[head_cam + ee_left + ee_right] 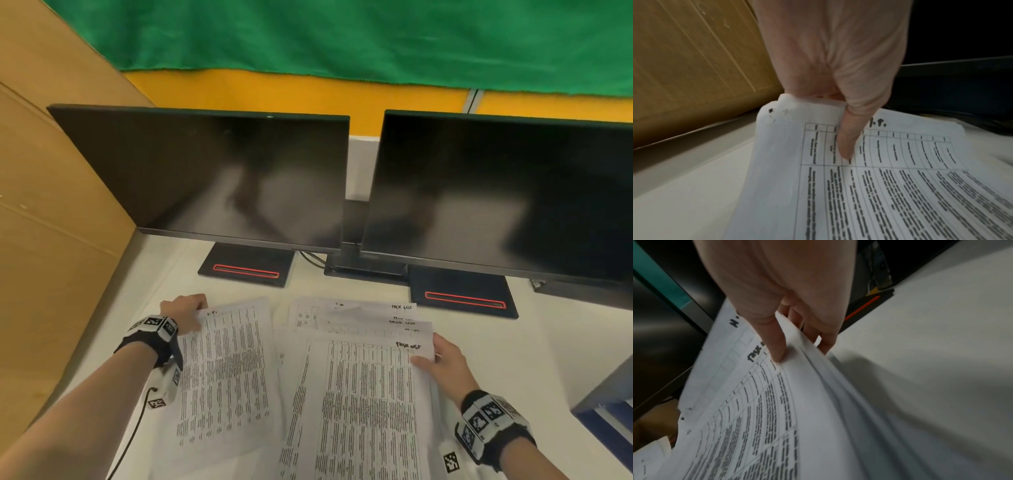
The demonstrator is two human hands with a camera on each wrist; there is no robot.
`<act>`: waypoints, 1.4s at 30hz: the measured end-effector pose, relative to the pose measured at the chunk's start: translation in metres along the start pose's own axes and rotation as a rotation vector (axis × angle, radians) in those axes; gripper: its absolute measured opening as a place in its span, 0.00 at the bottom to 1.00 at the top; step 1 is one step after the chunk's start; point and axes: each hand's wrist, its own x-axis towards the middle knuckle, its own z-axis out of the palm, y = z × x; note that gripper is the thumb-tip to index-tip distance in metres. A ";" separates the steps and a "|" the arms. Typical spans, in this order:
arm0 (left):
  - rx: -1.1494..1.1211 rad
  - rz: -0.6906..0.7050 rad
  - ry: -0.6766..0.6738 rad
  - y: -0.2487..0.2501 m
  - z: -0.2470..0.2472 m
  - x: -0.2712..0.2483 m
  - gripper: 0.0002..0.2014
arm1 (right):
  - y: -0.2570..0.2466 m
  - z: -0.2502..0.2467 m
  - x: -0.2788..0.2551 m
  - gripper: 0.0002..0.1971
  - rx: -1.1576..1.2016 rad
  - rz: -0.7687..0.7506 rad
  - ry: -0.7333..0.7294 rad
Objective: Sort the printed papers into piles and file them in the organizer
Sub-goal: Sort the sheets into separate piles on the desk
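Two batches of printed table sheets lie on the white desk point(534, 346). My left hand point(185, 310) pinches the top left corner of the left stack of papers point(222, 373), thumb on top point(846, 142), fingers underneath, with that corner lifted point(789, 116). My right hand point(442, 363) grips the right edge of the right stack of papers point(363, 404), thumb point(777, 344) on the top sheet marked "TASK LIST", fingers curled under several raised sheets point(838, 394). More sheets fan out behind this stack point(356, 313).
Two dark monitors point(219, 178) point(507, 195) stand at the back on black bases with red stripes point(246, 270) point(464, 299). A cardboard wall point(51, 240) borders the desk on the left. A blue-grey organizer corner point(609, 407) shows at the right edge.
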 end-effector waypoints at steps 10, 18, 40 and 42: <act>-0.380 0.594 0.444 0.162 -0.017 -0.031 0.11 | 0.011 0.001 -0.003 0.11 -0.141 -0.075 -0.056; -0.048 0.464 -0.055 0.213 0.004 -0.030 0.11 | -0.001 0.006 -0.007 0.10 -0.091 -0.127 -0.009; -0.230 0.501 -0.114 0.201 0.004 -0.033 0.12 | 0.005 0.011 -0.015 0.18 -0.183 -0.136 -0.051; -0.210 0.539 -0.104 0.200 0.009 -0.034 0.11 | -0.001 0.010 -0.015 0.16 -0.176 -0.141 -0.057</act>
